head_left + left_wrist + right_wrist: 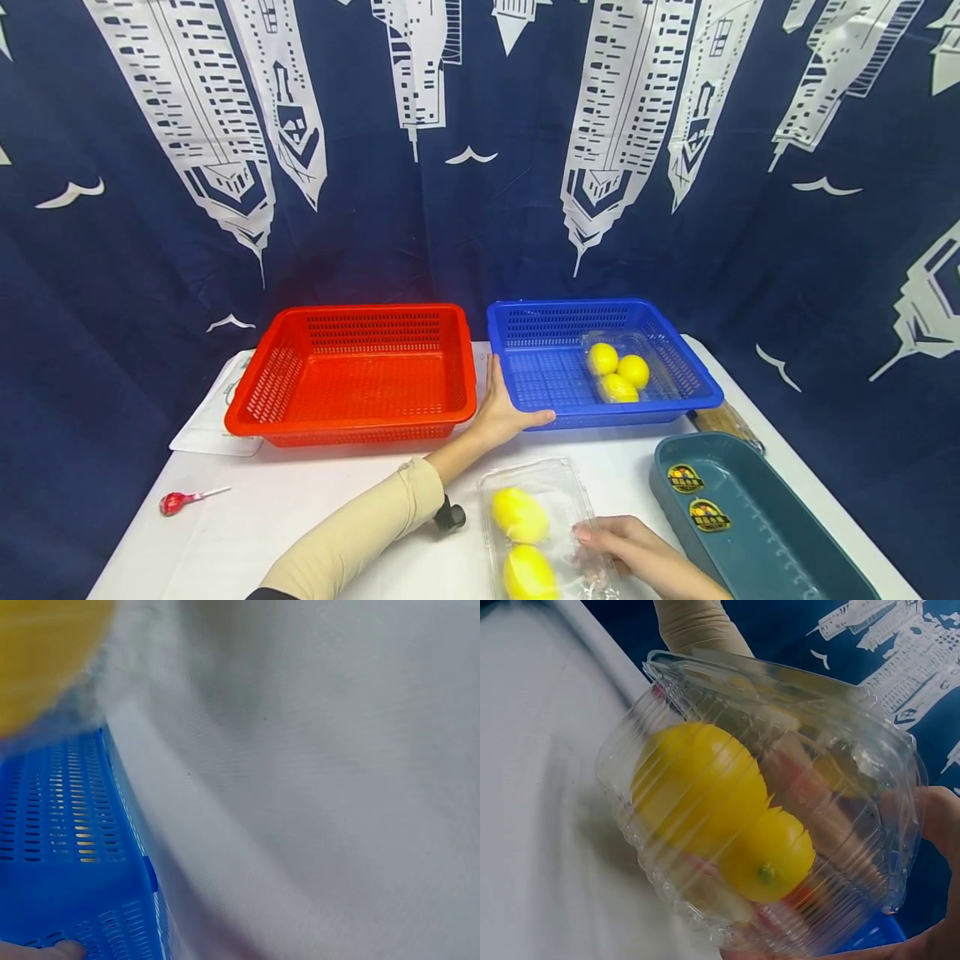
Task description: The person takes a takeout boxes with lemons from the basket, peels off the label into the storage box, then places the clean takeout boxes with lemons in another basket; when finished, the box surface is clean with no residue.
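Observation:
My right hand (630, 542) grips the right side of a clear plastic clamshell box (566, 500) above the white table. Two yellow lemons (519, 515) show through its wall; the right wrist view shows the box tilted, the lemons (697, 787) side by side. My left hand (501, 417) is spread at the near left corner of a blue plastic basket (551, 367), its thumb along the front and its fingers along the left side. Inside that basket, to the right, another clear box (660, 367) contains three lemons (618, 394). A fingertip (69, 949) touches the basket in the left wrist view.
A red basket (348, 431) stands left of the blue one. At the right lies a deep teal tray (780, 533) with two round-fruit stickers (708, 515). A red lollipop (172, 503) is at the table's left. Behind hangs a dark blue patterned curtain (465, 225).

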`<control>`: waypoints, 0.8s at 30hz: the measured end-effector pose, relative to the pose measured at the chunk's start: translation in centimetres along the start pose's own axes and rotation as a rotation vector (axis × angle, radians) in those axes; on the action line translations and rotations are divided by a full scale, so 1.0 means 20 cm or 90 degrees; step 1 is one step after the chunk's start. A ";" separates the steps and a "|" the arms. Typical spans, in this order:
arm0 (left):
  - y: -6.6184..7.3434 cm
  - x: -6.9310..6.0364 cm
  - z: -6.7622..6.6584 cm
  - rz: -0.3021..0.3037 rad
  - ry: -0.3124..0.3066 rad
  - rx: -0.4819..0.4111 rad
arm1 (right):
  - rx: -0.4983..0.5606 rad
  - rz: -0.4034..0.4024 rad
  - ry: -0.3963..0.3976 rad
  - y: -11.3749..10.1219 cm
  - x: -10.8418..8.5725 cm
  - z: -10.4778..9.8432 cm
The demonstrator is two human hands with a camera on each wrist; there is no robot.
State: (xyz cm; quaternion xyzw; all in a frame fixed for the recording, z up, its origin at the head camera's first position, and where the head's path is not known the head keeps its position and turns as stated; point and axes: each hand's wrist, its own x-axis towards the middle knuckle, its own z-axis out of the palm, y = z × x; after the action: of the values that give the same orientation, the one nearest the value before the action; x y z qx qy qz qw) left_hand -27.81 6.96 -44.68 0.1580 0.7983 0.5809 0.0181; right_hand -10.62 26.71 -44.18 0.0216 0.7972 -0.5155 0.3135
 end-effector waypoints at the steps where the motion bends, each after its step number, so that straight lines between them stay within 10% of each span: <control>1: 0.00 0.00 0.00 0.001 -0.001 0.001 | -0.002 0.005 0.003 -0.01 -0.02 -0.01; 24: 0.00 0.00 -0.01 0.028 -0.007 0.034 | -0.064 -0.165 0.021 -0.40 -0.26 -0.34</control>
State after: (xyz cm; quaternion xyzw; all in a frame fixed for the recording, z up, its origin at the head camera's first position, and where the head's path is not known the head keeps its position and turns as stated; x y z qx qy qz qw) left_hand -27.92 6.71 -44.67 0.1793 0.8096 0.5589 0.0057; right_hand -12.53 30.05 -33.14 -0.0887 0.8230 -0.5108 0.2323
